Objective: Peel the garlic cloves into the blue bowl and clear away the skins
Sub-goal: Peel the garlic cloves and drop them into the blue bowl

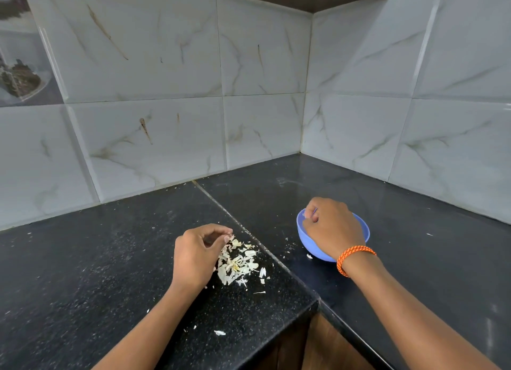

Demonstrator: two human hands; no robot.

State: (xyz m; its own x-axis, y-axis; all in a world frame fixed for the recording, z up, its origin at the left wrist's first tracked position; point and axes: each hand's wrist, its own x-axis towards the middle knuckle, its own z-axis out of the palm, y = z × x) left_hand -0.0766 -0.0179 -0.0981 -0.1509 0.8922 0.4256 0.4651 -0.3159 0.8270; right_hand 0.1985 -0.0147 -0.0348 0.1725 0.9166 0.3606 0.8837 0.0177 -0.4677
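- Black speckled stone counter (pixel 91 262), L-shaped, filling a corner of pale marbled wall tiles (pixel 154 137); a seam runs across it just left of the blue bowl (pixel 362 231).
- Blue bowl: a small plastic one, standing upright on the counter's right-hand slab, close to the inner corner edge. Its inside is mostly hidden by the right hand (pixel 331 228).
- Right hand: held over the bowl with the back of the hand up, fingers curled and reaching down toward the far-left part of the rim. Whether the fingertips pinch a clove cannot be told; they are hidden.
- Orange and black braided band (pixel 355 259) on the right wrist, at the near side of the bowl.
- Garlic skins (pixel 237 262): a loose heap of pale, papery flakes on the counter, left of the bowl and across the seam from it.
- Left hand (pixel 196 256): at the left side of the skins, fingers curled, thumb and fingertips drawn together above the far end of the heap; what they pinch is too small to tell.
- Stray flakes (pixel 219 333) lie scattered on the counter nearer the person than the bowl, a single one (pixel 309 256) just beside the bowl's left base.
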